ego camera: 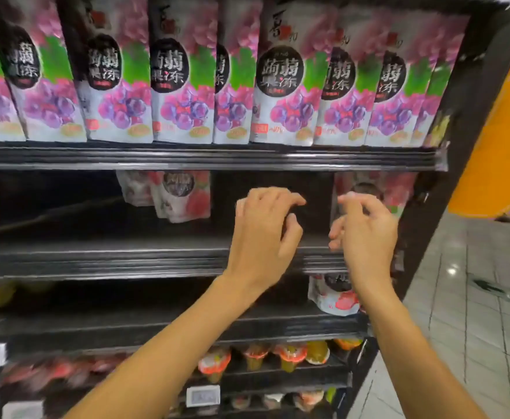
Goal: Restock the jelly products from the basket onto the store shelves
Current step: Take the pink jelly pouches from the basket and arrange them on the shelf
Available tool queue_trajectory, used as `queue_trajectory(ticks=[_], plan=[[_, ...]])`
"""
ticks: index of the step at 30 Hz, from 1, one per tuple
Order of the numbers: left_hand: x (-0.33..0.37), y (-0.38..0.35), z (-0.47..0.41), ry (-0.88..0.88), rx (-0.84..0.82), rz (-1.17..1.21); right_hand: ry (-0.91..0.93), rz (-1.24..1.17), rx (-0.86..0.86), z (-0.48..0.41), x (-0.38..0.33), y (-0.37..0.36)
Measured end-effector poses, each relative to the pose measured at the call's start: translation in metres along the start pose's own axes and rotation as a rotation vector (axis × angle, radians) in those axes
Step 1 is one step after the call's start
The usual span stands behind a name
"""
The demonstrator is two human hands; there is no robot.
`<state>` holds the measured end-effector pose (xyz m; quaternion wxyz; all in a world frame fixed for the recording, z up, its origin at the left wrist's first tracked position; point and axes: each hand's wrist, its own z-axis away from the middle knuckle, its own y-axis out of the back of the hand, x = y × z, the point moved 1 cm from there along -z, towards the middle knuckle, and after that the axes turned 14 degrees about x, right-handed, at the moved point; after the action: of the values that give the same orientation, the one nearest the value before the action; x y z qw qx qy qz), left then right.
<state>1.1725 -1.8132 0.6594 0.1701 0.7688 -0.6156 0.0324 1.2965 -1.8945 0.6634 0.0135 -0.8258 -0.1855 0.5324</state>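
Big black rack (471,86) in front of me, w/ lots of shelves. The top shelf (205,158) is full: a long row of purple grape jelly bags (184,86), standing up side by side. The middle shelf (96,258) is where I'm working. It has only a couple of strawberry jelly bags (187,198) toward the back left & one more red bag (398,189) at the far right end. One shelf down there's another strawberry bag (332,297) on the right, partly behind my arm. Lower down are small jelly cups (290,355) in a row. The basket isn't in view, so I can't say what's left in it. Both my hands are up in front of the gap on the middle shelf, btwn the left bags & the right one. I think I'm btwn bags right now. The next move prob. means reaching to the basket for another bag, then standing it in that gap, front facing out, w/o knocking the ones beside it. My left hand (265,231) holds nothing: fingers loosely bent, thumb near them but pinching nothing. My right hand (365,234) holds nothing too, fingers loose & a bit spread. Its fingertips (345,199) are in front of the red bag on the right. Too blurry to tell if they touch it.
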Motion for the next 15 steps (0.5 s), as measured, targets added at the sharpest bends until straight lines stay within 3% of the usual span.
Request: queue_trajectory(ticks=[3, 6, 11, 15], plan=[[-0.023, 0.018, 0.058, 0.164, -0.112, 0.132, -0.208, 0.018, -0.089, 0.052, 0.039, 0.006], [-0.051, 0.037, 0.140, 0.445, -0.228, 0.191, -0.449, 0.157, -0.175, 0.114, 0.091, 0.019], [-0.090, 0.080, 0.308, 0.902, -0.401, 0.127, -0.856, 0.465, -0.342, 0.231, 0.191, 0.052], [-0.116, 0.119, 0.451, 1.180, -0.506, 0.038, -1.055, 0.636, -0.410, 0.326, 0.268, 0.085]])
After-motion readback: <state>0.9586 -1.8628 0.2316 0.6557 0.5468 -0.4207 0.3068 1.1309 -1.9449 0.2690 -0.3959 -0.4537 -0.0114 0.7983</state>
